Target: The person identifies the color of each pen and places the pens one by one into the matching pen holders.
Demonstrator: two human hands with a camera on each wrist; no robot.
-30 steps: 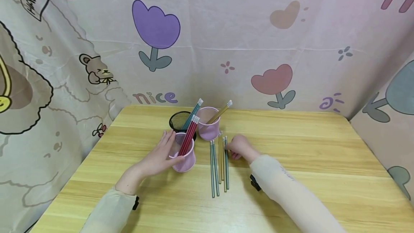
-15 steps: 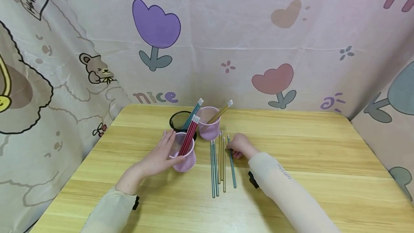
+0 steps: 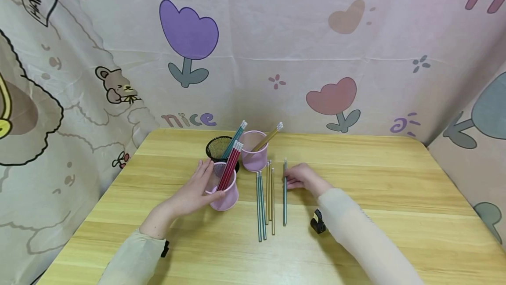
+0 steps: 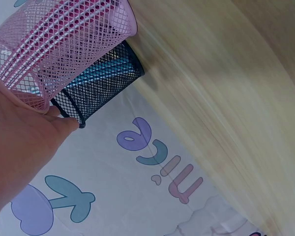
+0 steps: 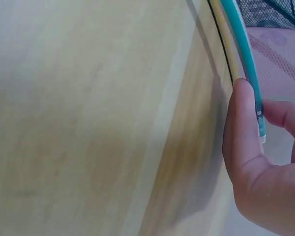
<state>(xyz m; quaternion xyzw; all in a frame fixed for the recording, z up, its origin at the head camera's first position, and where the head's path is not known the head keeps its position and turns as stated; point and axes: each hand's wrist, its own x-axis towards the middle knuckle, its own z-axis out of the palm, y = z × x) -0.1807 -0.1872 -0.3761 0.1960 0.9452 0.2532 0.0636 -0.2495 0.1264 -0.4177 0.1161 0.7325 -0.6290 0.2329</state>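
My left hand (image 3: 189, 198) holds the front pink mesh pencil cup (image 3: 228, 200), thumb on its near side and fingers along its left rim. Several red pencils (image 3: 230, 167) lean in that cup, white eraser ends up. With thumb and fingers, my right hand (image 3: 306, 178) pinches a teal pencil (image 3: 285, 208) near its eraser end, right of the row. In the right wrist view the teal pencil (image 5: 242, 42) passes between thumb and finger. Two teal pencils (image 3: 259, 214) and several gold pencils (image 3: 272, 210) lie side by side on the table.
Behind the front cup stands a black mesh cup (image 3: 213, 148) with teal pencils (image 3: 236, 138). A second pink cup (image 3: 254, 162), holding gold pencils (image 3: 268, 138), stands beside it. The wooden table (image 3: 375, 171) meets a printed cloth (image 3: 245, 87) at the back.
My right hand has drawn one teal pencil rightward from the row, and it now stands apart from the others. My left hand has stayed on the front pink cup.
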